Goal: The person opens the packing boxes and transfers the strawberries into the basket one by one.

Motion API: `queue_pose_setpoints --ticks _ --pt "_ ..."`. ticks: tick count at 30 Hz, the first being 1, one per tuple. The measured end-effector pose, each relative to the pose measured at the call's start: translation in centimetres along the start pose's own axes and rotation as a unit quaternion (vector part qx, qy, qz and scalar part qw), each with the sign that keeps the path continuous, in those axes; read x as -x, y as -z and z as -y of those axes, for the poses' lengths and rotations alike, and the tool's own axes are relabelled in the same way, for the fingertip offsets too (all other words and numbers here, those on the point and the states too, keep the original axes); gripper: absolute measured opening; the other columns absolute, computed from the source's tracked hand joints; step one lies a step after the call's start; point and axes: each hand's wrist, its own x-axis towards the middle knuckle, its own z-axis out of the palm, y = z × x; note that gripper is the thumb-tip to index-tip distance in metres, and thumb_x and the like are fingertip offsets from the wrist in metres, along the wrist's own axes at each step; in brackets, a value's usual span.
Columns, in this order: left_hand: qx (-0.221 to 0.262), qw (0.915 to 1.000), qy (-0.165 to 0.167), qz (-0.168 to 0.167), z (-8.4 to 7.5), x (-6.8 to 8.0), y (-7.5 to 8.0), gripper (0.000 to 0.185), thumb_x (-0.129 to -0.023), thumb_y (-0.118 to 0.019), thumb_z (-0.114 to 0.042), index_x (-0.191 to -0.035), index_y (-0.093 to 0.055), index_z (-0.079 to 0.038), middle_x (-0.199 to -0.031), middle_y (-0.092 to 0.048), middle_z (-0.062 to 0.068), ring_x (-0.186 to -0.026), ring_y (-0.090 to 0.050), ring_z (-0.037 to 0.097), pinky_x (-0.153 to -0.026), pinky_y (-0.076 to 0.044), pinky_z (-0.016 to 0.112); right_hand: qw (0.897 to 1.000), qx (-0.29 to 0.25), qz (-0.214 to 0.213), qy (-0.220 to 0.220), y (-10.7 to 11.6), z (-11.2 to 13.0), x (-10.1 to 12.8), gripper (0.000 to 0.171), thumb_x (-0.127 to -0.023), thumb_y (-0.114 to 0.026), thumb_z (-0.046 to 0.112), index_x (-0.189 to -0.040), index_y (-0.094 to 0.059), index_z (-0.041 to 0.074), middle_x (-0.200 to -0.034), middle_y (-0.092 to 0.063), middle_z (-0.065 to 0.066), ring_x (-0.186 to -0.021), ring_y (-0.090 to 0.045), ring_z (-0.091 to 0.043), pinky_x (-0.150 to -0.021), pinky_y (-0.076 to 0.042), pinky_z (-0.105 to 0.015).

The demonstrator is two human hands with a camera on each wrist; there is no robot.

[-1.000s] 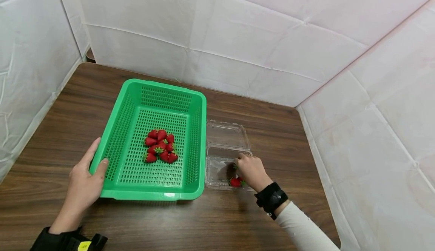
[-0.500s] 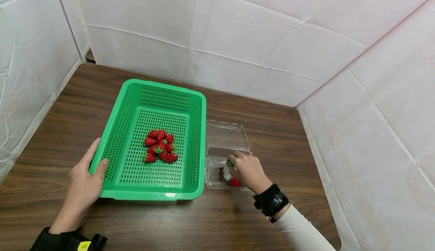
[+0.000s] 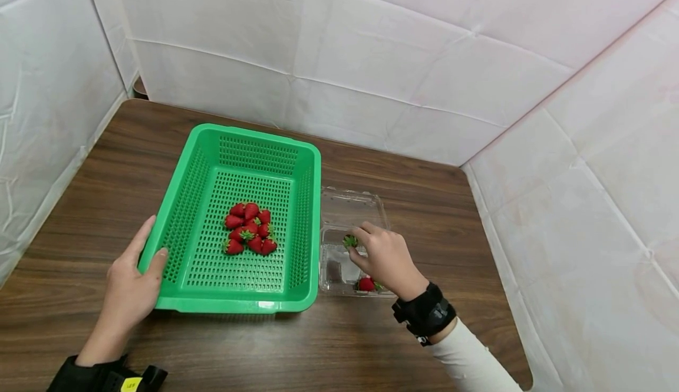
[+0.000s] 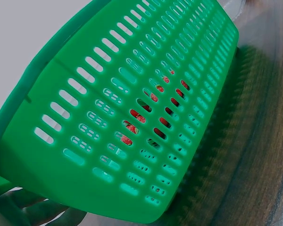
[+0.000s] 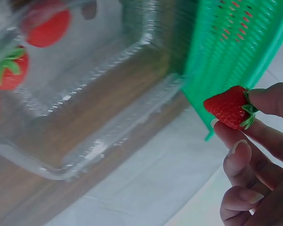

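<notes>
My right hand (image 3: 389, 259) pinches a strawberry (image 5: 228, 108) between thumb and fingers, close to its green leaves. In the head view this berry is above the clear plastic clamshell box (image 3: 331, 286), and mostly its leafy top (image 3: 350, 241) shows. Inside the box, near its front right corner, lie red strawberries (image 3: 366, 284); two show in the right wrist view. My left hand (image 3: 132, 280) grips the left rim of a green plastic basket (image 3: 241, 305), thumb inside and fingers outside. Several strawberries (image 3: 249, 229) lie clustered on the basket's perforated floor.
The box stands against the basket's right side, its clear lid (image 3: 352, 210) folded back behind it. Both stand on a dark wooden table (image 3: 424, 215). White sheeting (image 3: 366, 56) hangs behind the table and along both sides.
My right hand has lifted a strawberry up from the box, moving slightly back and left. The left hand and the basket stay where they were.
</notes>
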Motion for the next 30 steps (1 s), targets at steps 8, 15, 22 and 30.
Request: queue_pose_setpoints --ticks 8,15,22,30 --pt "-0.003 1.0 0.003 -0.004 0.0 0.1 0.0 0.059 -0.105 -0.037 -0.024 -0.156 -0.009 -0.032 -0.155 -0.026 0.028 -0.133 -0.035 0.052 -0.091 -0.037 0.065 1.0 -0.018 -0.018 0.011 1.5 1.1 -1.4 0.022 -0.088 -0.069 0.021 -0.108 -0.07 0.013 -0.093 -0.065 0.0 -0.062 -0.052 -0.007 -0.051 -0.032 -0.02" --pt "-0.001 1.0 0.004 -0.004 -0.1 0.1 0.0 0.059 -0.105 -0.038 -0.024 -0.156 -0.009 -0.032 -0.155 -0.025 0.028 -0.134 -0.034 0.052 -0.092 -0.036 0.066 0.999 -0.02 -0.033 0.037 2.2 1.9 -3.0 0.021 -0.09 -0.065 0.021 -0.11 -0.068 0.014 -0.096 -0.064 0.001 -0.065 -0.049 -0.006 -0.054 -0.032 -0.021" --pt "-0.002 1.0 0.0 -0.001 0.0 0.0 0.0 0.059 -0.105 -0.037 -0.025 -0.156 -0.009 -0.033 -0.155 -0.025 0.028 -0.135 -0.033 0.052 -0.092 -0.035 0.067 0.996 -0.028 -0.034 0.072 2.5 2.5 -4.8 0.018 -0.089 -0.069 0.019 -0.106 -0.069 0.014 -0.097 -0.066 0.001 -0.067 -0.058 -0.006 -0.054 -0.038 -0.02" --pt "-0.006 1.0 -0.002 -0.004 0.0 0.0 0.0 0.059 -0.105 -0.037 -0.025 -0.156 -0.009 -0.032 -0.155 -0.025 0.028 -0.134 -0.033 0.052 -0.092 -0.035 0.067 0.995 -0.029 -0.028 0.093 2.4 3.1 -6.2 0.016 -0.091 -0.067 0.02 -0.106 -0.069 0.015 -0.096 -0.067 0.002 -0.07 -0.061 -0.006 -0.057 -0.043 -0.021"
